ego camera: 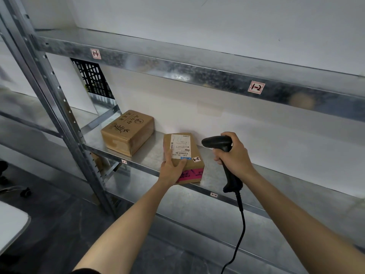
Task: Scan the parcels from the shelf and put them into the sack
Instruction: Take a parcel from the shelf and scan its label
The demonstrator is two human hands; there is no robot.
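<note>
A small brown parcel (192,153) with a white shipping label and pink tape lies at the front edge of the middle metal shelf (256,180). My left hand (171,169) grips its near left corner, thumb on the label. Just right of the parcel, my right hand (234,155) holds a black corded barcode scanner (219,143) by its handle, the head pointing left towards the parcel. A second, larger brown box (127,132) with printed characters sits further left on the same shelf. No sack is in view.
The upper shelf beam (197,74) carries tags marked 1-1 and 1-2. A steel upright (59,107) stands at the left. A black perforated crate (92,78) sits behind the shelf. The scanner cable (240,234) hangs down. Chair castors (24,191) rest on the dark floor.
</note>
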